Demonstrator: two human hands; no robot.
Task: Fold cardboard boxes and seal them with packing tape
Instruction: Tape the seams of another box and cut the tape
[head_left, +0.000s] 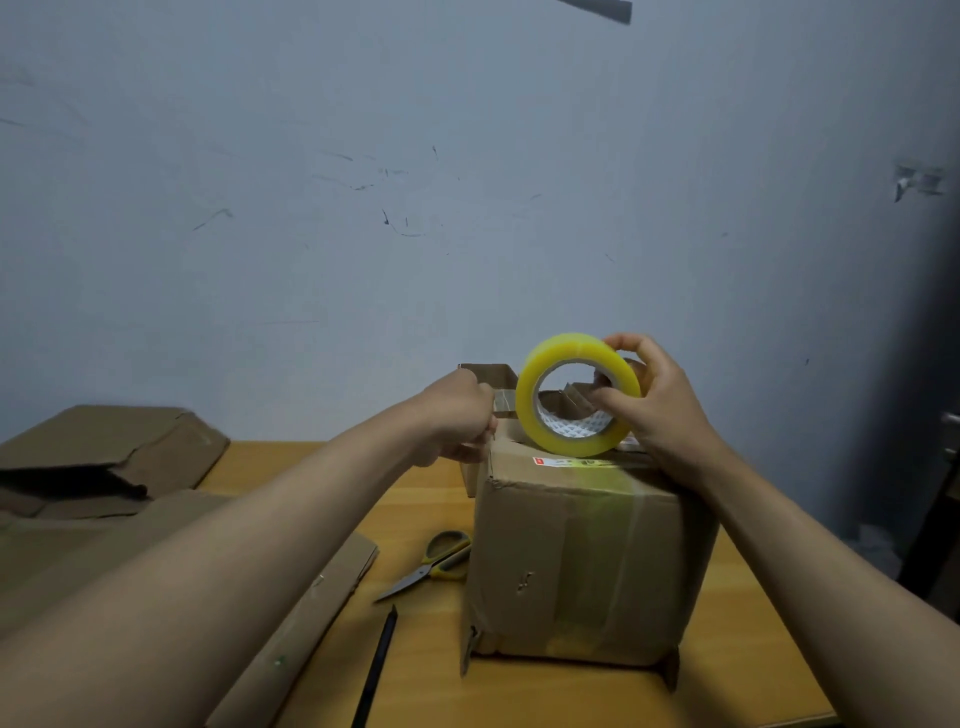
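- The right hand grips the roll of yellowish packing tape, thumb on the outer band and a finger curled through the core, holding it upright on its edge just above the top of the cardboard box.
- The left hand is at 9 o'clock of the roll, fingers closed in a pinch on the free end of the tape strip, which runs taut from that hand to the roll.
- The box stands closed on the wooden table, a clear band of tape already running down its near face; a white label with a red mark lies on its top.
- Another open carton shows behind the hands, at 12 o'clock of the box.
- Scissors with yellow-green handles lie on the table at 9 o'clock of the box, handles just beside its left wall.
- A dark pen lies at 7 o'clock of the box.
- Flattened cardboard sheets are piled far off at 9 o'clock, on the table's left end.
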